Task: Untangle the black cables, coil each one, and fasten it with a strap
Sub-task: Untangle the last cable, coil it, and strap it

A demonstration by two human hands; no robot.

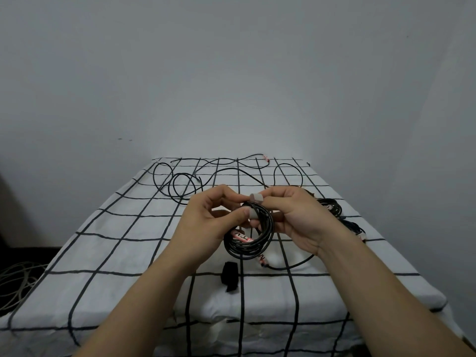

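Note:
I hold a coiled black cable above the middle of the table, its loops hanging down. My left hand pinches the coil's top from the left. My right hand grips it from the right, fingers curled round the strands. A pale grey strap wraps over the coil's top between my thumbs. White and pink labels show on the cable's ends near the coil's bottom. A loose black cable sprawls in loops over the far part of the table.
The table wears a white cloth with a black grid. A black strap lies near the front edge. Two coiled cables lie at the right behind my right hand. Pale cables sit on the floor at left.

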